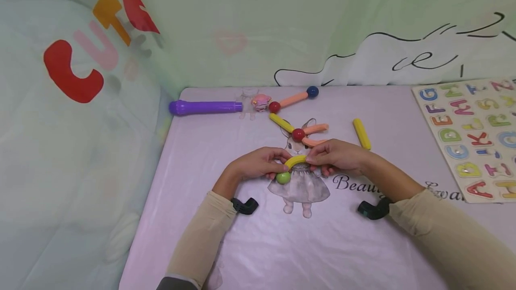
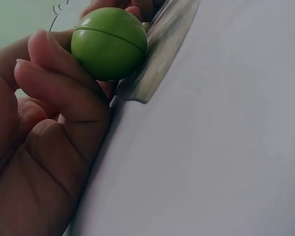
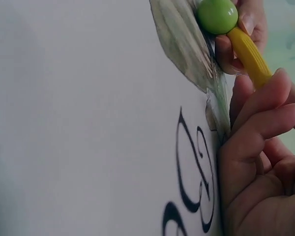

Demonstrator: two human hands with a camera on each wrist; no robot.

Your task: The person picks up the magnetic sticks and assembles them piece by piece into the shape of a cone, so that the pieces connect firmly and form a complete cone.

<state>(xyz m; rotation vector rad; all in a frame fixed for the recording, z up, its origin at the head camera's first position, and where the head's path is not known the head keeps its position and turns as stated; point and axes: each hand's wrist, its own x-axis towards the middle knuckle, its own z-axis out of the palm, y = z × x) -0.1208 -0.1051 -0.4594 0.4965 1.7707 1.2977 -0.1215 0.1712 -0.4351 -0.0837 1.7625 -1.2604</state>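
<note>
Yellow bent stick [image 1: 296, 160] and green ball [image 1: 283, 178], up close

The left hand [image 1: 262, 163] pinches the bent stick near the end where the green ball is. Its thumb and finger are squeezed close, with just the stick between them. The right hand [image 1: 338, 155] pinches the other end the same way. So the bent stick sits between the two hands, and the ball is right by the left hand's fingertips, on the side nearer the person.

Under the hands is a bunny picture [image 1: 302, 190] on the table [image 1: 322, 249]. Just past the hands is a red ball [image 1: 298, 134] with one short yellow stick [image 1: 282, 122] and two orange sticks [image 1: 318, 127] poking out. One orange stick goes close to the right hand and is partly hidden by it.

Farther past the hands, a long orange stick [image 1: 293, 99] has another red ball [image 1: 274, 107] at one end and a dark blue ball [image 1: 312, 91] at the other. Next to that is a little pink toy [image 1: 261, 101]. A purple tube [image 1: 209, 107] with a round end lies past the left hand, off to its left. A straight yellow stick [image 1: 362, 134] lies past the right wrist. Far to the right of the right hand is a letter board [image 1: 457, 123].
</note>
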